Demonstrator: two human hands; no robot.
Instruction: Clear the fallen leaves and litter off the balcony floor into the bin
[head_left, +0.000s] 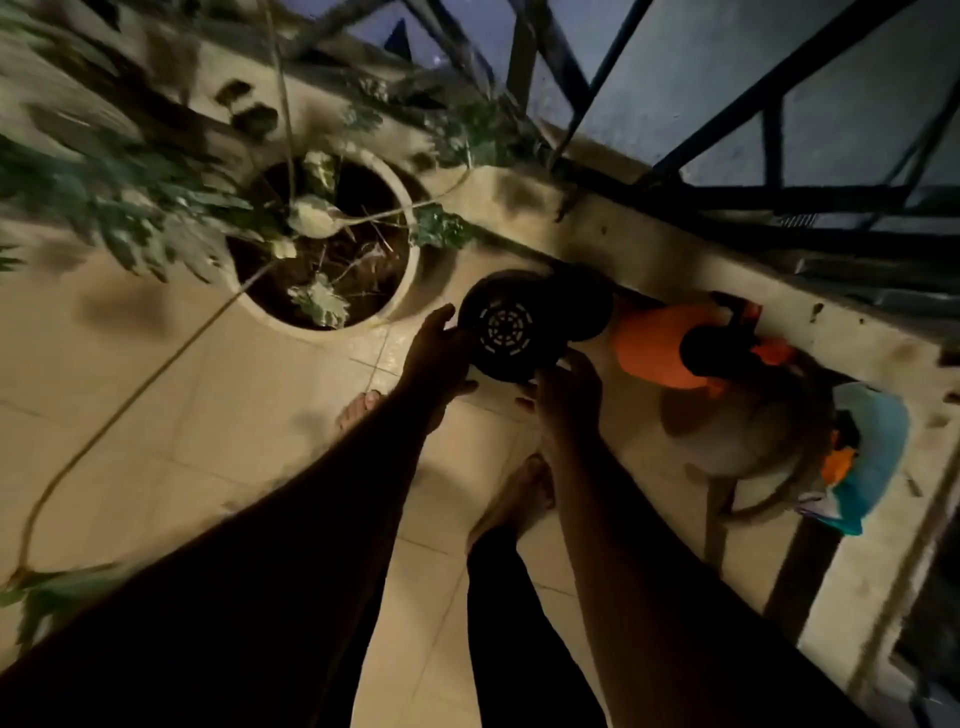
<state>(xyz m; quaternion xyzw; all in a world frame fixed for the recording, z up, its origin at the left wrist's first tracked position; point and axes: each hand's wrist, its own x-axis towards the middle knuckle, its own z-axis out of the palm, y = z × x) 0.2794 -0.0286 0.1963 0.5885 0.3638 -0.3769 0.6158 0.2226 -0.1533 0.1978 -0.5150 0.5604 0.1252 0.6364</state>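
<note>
A small black plastic pot (511, 327) with a slotted bottom sits tipped between my two hands, its base facing me, over the tiled balcony floor (208, 395). My left hand (439, 353) touches its left side with fingers spread. My right hand (566, 389) is at its lower right edge, fingers curled against the rim. A second black pot (584, 304) lies just behind it. The light is dim and the frame blurred, so no leaves or litter on the floor can be made out, and no bin is clearly in view.
A large round planter (405, 208) with a leafy plant stands to the left. An orange sprayer bottle (660, 348) and a teal bag (878, 457) lie by the low wall (675, 260) under the dark railing (779, 83). A hose (130, 395) crosses the tiles. My bare feet stand below.
</note>
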